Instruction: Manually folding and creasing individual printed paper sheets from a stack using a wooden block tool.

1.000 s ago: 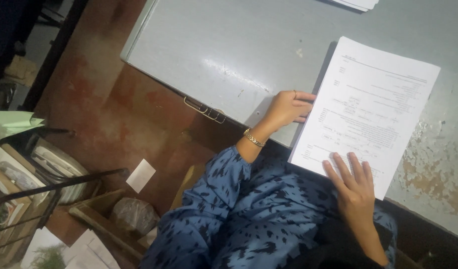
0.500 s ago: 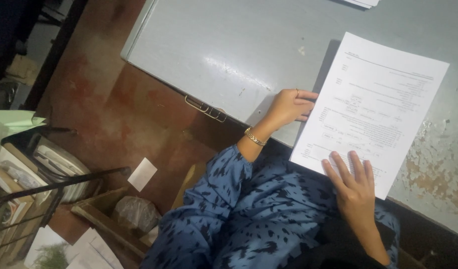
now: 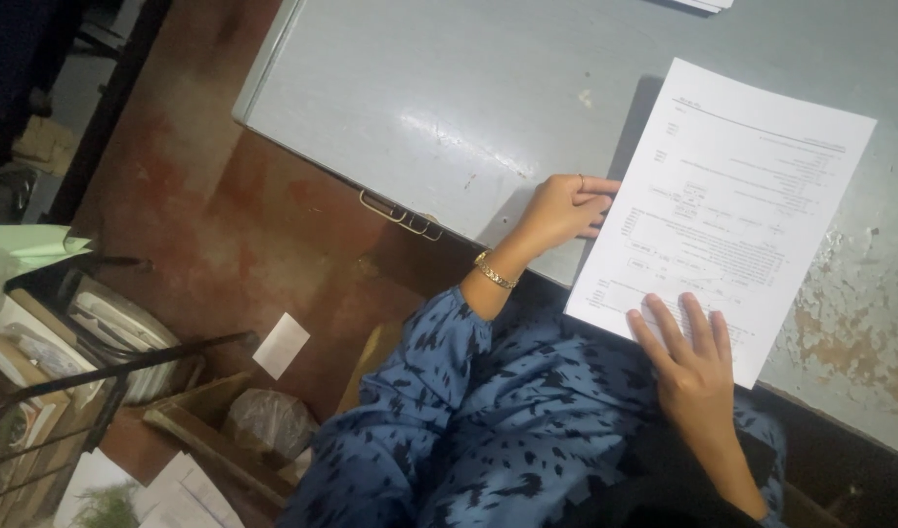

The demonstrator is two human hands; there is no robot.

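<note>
On the grey desk [image 3: 390,108] in front of me lies a stack of printed sheets [image 3: 732,186], and both my hands are on it. My left hand [image 3: 564,208] is curled at the stack's left edge, fingers bent around the margin about halfway up; I cannot tell whether they pinch the paper or only rest against it. My right hand [image 3: 691,354] lies open and flat, palm down, on the near lower corner, fingers spread and pointing up the page. The sheets sit tilted on the desk, their long axis running from my right hand away toward the far right, so the bulk of the paper lies beyond and to the right of both hands. The right hand is nearer the body of the stack; the left touches only its side. A gold bracelet [image 3: 494,271] shows at my left wrist above the blue patterned sleeve [image 3: 419,391]. Compared with a second ago, the stack has turned slightly and its far corner sits a little further right, while my hands keep the same places on it.
</note>
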